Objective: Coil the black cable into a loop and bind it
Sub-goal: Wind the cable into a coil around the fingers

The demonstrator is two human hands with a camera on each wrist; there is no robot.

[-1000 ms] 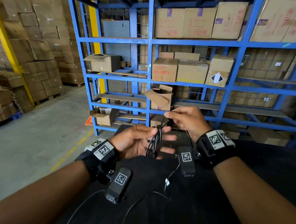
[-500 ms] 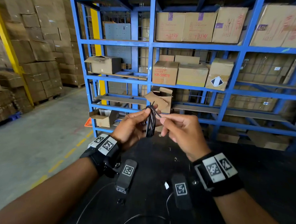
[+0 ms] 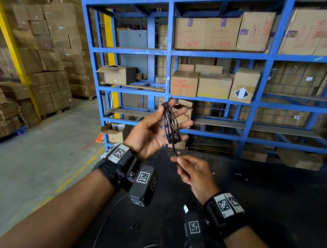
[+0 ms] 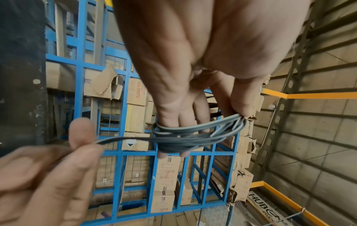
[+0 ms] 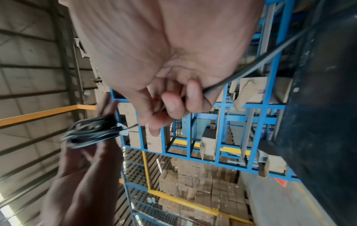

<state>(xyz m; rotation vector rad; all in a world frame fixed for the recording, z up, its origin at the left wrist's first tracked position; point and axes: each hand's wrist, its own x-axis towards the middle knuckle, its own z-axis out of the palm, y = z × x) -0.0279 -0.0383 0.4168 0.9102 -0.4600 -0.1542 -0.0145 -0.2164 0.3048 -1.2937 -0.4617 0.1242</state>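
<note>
Several turns of the black cable [image 3: 171, 126] form a coil round the spread fingers of my left hand [image 3: 149, 132], whose thumb presses the coil's top. The left wrist view shows the coil [image 4: 185, 137] lying across the fingers of the left hand [image 4: 183, 61]. Just below the coil, my right hand [image 3: 176, 158] pinches the cable's loose strand between thumb and fingers. From the right wrist, the strand [image 5: 251, 68] runs through the curled right hand [image 5: 164, 107] toward the blurred coil [image 5: 90, 131]. Both hands are raised above the black table [image 3: 267, 201].
The rest of the thin cable [image 3: 107, 214] trails over the table near my forearms. A blue steel rack [image 3: 169, 53] with cardboard boxes [image 3: 184, 83] stands right behind the table. Stacked cartons [image 3: 50, 64] line the left wall beyond the concrete floor [image 3: 37, 165].
The left hand has lifted the coil higher and spread its fingers. The right hand has dropped from beside the coil's top to just below it, drawing the strand down.
</note>
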